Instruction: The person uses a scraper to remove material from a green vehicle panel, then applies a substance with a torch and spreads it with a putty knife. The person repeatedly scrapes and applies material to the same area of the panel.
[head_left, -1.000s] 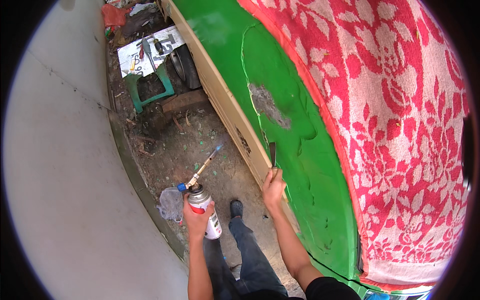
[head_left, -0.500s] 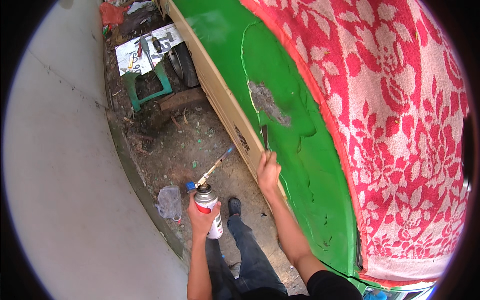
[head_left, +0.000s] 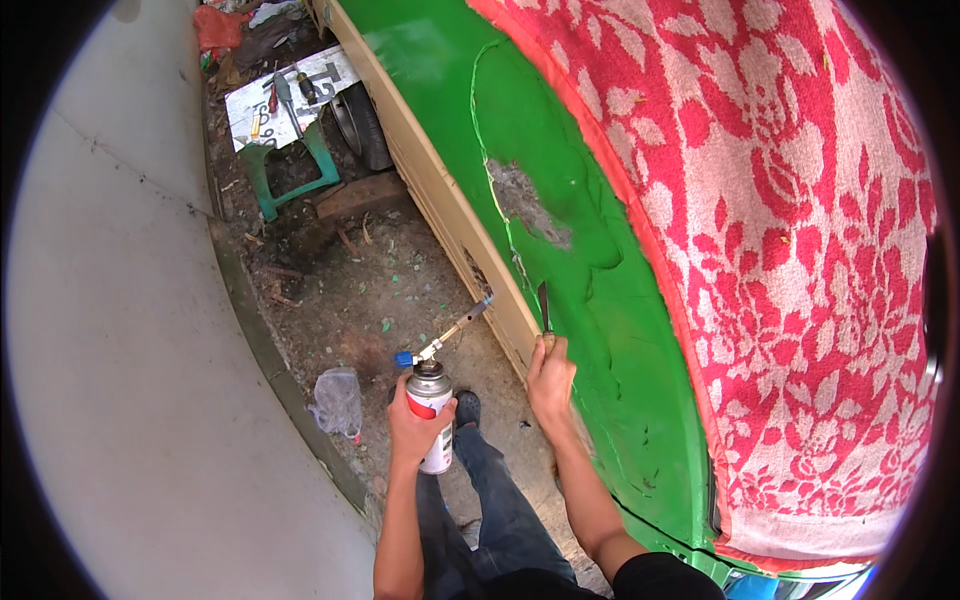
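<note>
Smooth pale-grey wall (head_left: 140, 360), finely cracked, along left. Gritty grey-brown floor (head_left: 345, 285), debris-strewn. Green plastic stool (head_left: 321, 157) beyond.

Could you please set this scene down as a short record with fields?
left hand: holds gas torch, small blue flame at its tip
right hand: grips flat-bladed tool over green panel, contact unclear
mark: rough grey patch
cover: red-and-white floral cloth right of the patch
lower left: clear plastic bag
upper left: green stool bearing white board with hand tools
</note>
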